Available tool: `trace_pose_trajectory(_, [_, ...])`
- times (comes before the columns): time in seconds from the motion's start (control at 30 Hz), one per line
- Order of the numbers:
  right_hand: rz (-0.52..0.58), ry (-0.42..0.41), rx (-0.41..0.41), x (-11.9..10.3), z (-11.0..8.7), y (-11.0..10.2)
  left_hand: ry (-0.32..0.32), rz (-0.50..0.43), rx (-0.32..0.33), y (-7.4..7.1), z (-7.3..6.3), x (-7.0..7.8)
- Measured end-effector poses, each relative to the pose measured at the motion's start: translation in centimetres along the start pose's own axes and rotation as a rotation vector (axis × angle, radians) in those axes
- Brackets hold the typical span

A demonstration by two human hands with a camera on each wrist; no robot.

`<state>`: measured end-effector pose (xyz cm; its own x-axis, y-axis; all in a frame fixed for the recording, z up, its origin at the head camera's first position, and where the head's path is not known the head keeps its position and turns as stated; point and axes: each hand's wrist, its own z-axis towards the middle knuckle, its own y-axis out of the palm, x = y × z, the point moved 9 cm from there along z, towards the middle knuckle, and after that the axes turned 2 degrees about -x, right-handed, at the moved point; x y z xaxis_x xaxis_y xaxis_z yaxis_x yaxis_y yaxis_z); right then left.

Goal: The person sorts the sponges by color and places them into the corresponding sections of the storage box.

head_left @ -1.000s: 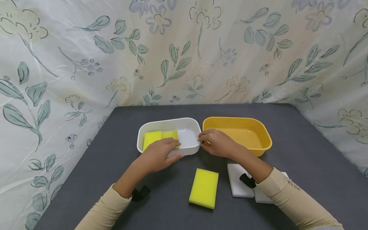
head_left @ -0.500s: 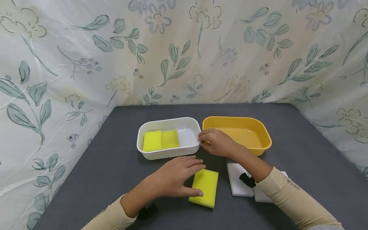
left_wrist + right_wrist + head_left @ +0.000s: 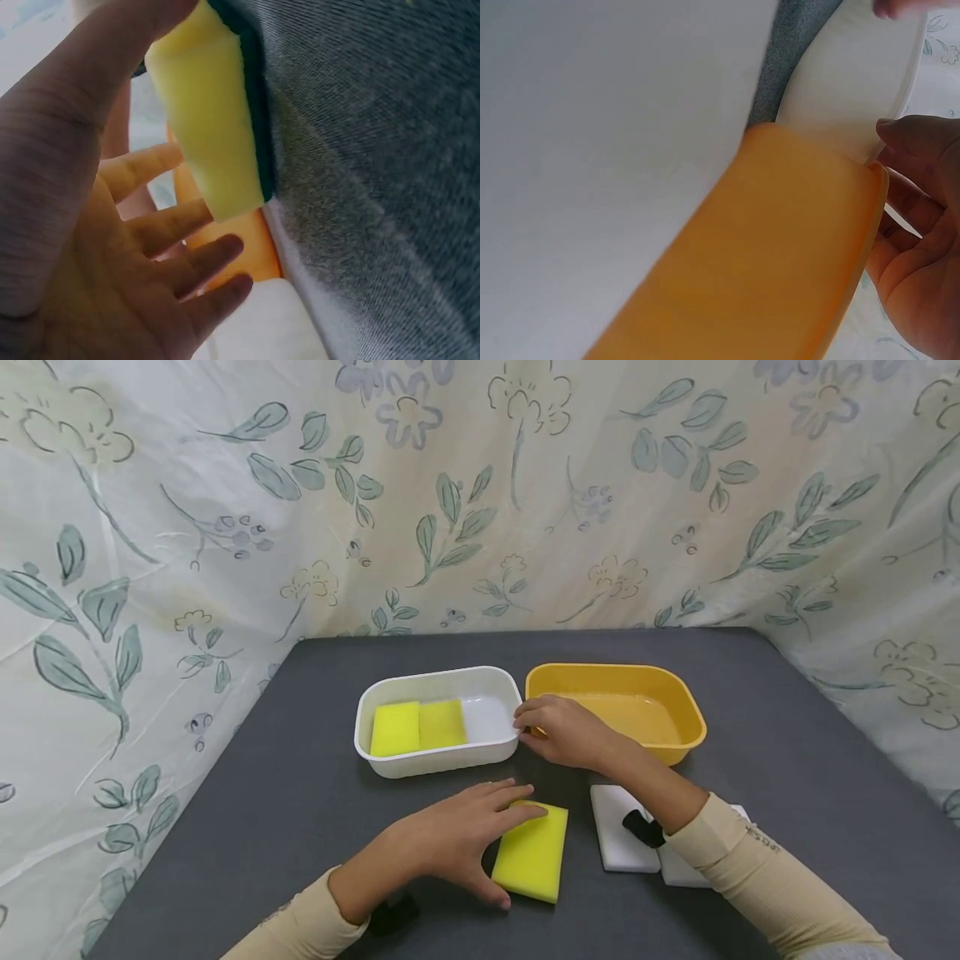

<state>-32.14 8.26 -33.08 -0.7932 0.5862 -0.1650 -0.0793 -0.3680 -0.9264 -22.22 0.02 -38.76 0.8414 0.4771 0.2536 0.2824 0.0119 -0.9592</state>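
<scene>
Head view: left hand [image 3: 467, 832], grip wide, spans the left edge of the yellow sponge [image 3: 534, 857].

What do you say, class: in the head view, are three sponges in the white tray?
No, the white tray holds two yellow sponges; a third sponge lies outside, by the left hand.

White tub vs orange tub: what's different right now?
Contents: the white tub holds two yellow sponges; none shows in the orange tub.
Place: in the head view the white tub stands on the left, the orange tub on the right.
Shared: both are open-topped, upright, rounded rectangles on the dark table.
</scene>
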Motion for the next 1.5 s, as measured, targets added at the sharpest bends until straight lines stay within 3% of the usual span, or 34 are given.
trace_pose_trajectory(0.13, [-0.008, 0.003, -0.012, 0.0, 0.1, 0.1, -0.001, -0.043, -0.024, 0.4, 0.1, -0.1])
trace_pose_trajectory(0.27, [-0.012, 0.003, -0.010, 0.0, 0.1, 0.0, -0.008, -0.039, -0.002, 0.1, 0.1, -0.2])
trace_pose_trajectory(0.93, [0.013, 0.005, -0.011, 0.0, -0.2, 0.2, -0.035, 0.031, 0.254, -4.6, -1.9, -0.3])
trace_pose_trajectory(1.5, [-0.022, 0.042, -0.037, 0.1, 0.3, 0.3, -0.203, 0.102, 0.336, -7.0, -3.0, -3.2])
